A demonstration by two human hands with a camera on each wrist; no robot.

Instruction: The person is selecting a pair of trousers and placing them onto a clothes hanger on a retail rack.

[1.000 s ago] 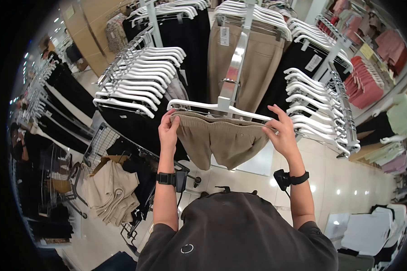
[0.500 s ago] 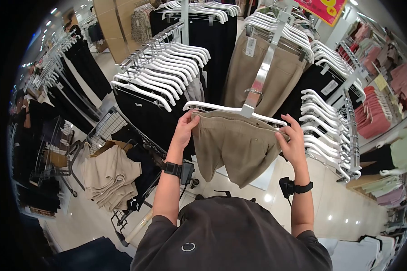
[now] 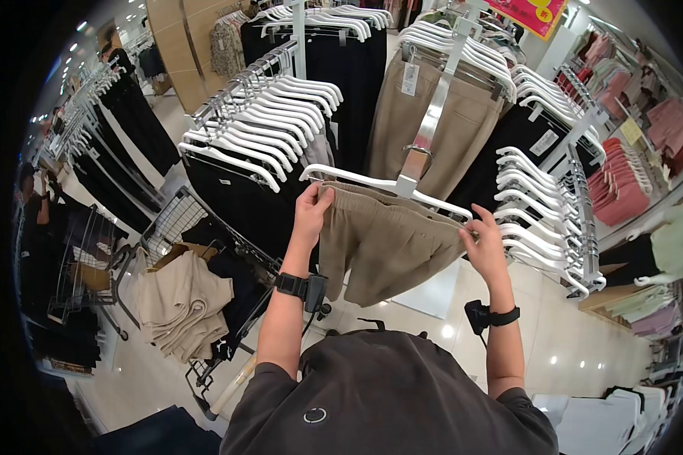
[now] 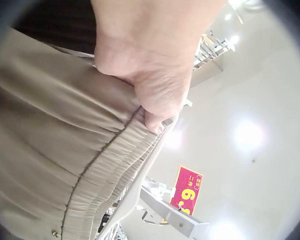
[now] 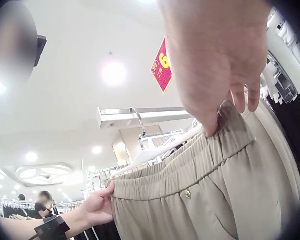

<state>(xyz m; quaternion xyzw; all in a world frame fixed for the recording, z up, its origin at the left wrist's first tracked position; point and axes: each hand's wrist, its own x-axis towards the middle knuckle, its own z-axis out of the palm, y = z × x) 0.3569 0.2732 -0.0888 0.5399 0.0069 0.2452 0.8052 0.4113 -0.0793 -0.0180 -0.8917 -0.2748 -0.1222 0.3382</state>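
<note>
Khaki elastic-waist trousers [image 3: 391, 243] hang from a white hanger [image 3: 357, 178] at the front of a metal rail arm [image 3: 432, 114]. The left hand [image 3: 309, 216] pinches the left end of the waistband, thumb in front; in the left wrist view that hand [image 4: 150, 65] covers the waistband corner. At the waistband's right end, the right hand [image 3: 486, 246] pinches the cloth between thumb and fingers. The right wrist view shows the right hand's thumb on the gathered waistband [image 5: 165, 175], with other fingers behind it.
Black trousers on white hangers [image 3: 281, 114] fill the rack at left. Further hangers [image 3: 535, 212] line a rail at right. A cart [image 3: 174, 220] holding folded beige cloth [image 3: 182, 303] stands at lower left. A red sign [image 3: 527, 15] hangs at the top.
Over the last second the head view has shifted. Since half a second ago, the trousers' lower part has swung slightly, while both hands keep hold of the waistband.
</note>
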